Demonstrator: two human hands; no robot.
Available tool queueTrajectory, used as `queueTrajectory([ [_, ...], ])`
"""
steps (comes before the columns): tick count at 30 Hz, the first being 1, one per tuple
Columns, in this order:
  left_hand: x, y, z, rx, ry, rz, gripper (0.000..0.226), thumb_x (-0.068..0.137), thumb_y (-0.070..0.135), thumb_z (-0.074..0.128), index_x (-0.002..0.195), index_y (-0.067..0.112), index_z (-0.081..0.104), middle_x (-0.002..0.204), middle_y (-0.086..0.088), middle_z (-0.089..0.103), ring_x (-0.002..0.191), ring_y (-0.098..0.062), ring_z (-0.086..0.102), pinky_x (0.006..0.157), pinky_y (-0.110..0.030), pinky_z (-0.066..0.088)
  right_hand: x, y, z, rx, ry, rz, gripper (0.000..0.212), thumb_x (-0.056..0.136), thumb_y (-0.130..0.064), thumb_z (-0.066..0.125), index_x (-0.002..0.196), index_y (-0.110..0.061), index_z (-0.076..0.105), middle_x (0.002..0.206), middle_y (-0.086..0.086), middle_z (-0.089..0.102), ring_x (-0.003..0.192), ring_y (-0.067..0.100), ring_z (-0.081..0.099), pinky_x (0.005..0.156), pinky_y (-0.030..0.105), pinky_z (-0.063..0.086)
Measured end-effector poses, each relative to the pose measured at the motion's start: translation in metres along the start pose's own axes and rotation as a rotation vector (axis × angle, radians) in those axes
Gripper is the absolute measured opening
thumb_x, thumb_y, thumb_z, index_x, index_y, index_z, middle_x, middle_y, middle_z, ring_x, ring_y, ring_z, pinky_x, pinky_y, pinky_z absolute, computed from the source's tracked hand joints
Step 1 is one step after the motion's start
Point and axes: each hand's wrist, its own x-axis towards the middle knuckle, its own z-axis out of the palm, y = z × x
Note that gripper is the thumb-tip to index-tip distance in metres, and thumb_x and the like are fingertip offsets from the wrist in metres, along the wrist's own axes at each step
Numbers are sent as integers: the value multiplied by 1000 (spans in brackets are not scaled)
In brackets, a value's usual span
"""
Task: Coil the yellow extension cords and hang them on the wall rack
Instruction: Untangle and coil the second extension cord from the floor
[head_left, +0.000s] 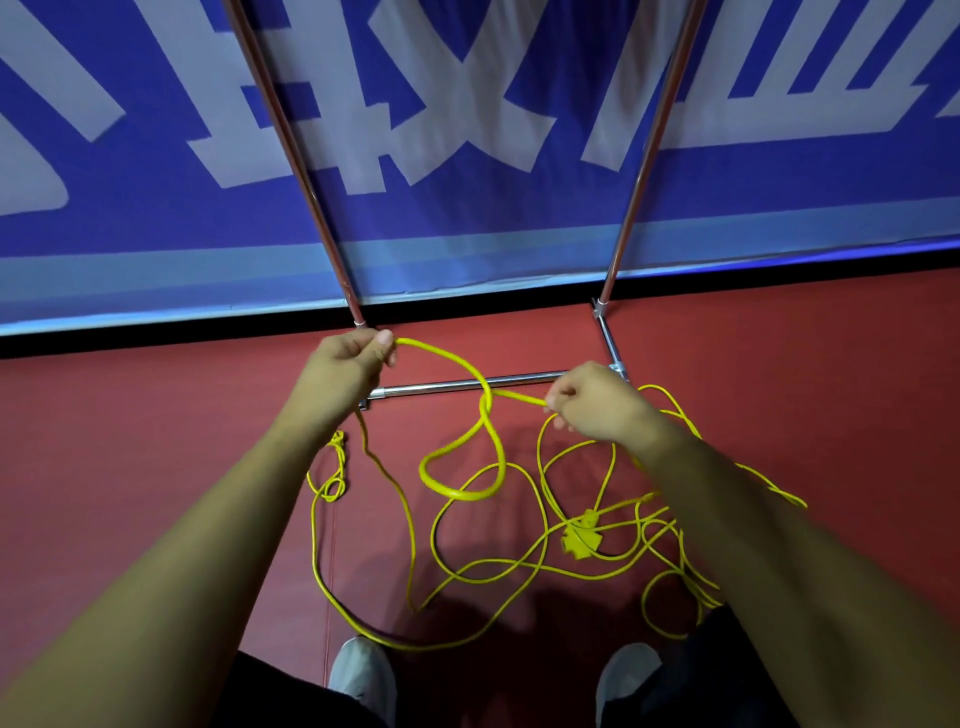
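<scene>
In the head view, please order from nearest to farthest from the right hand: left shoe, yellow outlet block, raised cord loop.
1. raised cord loop: pinched in the grip of the right hand.
2. yellow outlet block: on the floor below that hand.
3. left shoe: bottom edge, far left.

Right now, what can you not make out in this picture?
1. Head view: the top of the rack is cut off by the upper edge, so no hooks can be seen.
2. Head view: the yellow cords overlap on the floor, so their number is unclear.
3. Head view: the left hand and right hand cover the cord parts they grip.
</scene>
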Motion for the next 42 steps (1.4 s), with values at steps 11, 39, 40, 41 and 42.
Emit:
queueTrajectory([
  [11, -12, 0, 12, 363, -423, 79, 31, 94, 34, 67, 76, 10, 60, 57, 4, 58, 52, -8, 48, 53, -23, 39, -21, -53, 33, 847, -177, -251, 18, 99, -5, 49, 84, -4, 59, 54, -2, 34, 47, 12, 32, 47, 24, 28],
  [39, -4, -45, -29, 378, -541, -243, 10, 98, 16, 60, 99, 6, 63, 97, -8, 71, 78, -9, 62, 72, -21, 47, 9, -44, 102, 395, -96, -141, 20, 93, -8, 54, 77, -13, 65, 58, 3, 57, 51, 14, 58, 59, 31, 51],
  [40, 1, -61, -41, 402, -526, -300, 10, 99, 15, 59, 99, 6, 62, 97, -10, 72, 78, -12, 65, 69, -21, 49, 18, -46, 113, 399, -106, -123, 20, 93, -6, 53, 78, -11, 64, 59, 4, 57, 50, 14, 57, 58, 30, 51],
  [41, 5, -78, -53, 443, -515, -349, 11, 100, 16, 58, 98, 6, 62, 96, -11, 73, 78, -15, 67, 67, -21, 50, 26, -48, 125, 390, -116, -109, 20, 93, -7, 52, 79, -9, 65, 59, 5, 58, 50, 14, 57, 58, 31, 51],
  [42, 8, -96, -66, 493, -510, -393, 11, 100, 16, 58, 97, 6, 62, 95, -12, 74, 79, -18, 68, 66, -22, 51, 35, -48, 139, 370, -120, -94, 19, 94, -8, 53, 80, -7, 66, 61, 4, 59, 52, 16, 58, 59, 32, 51],
])
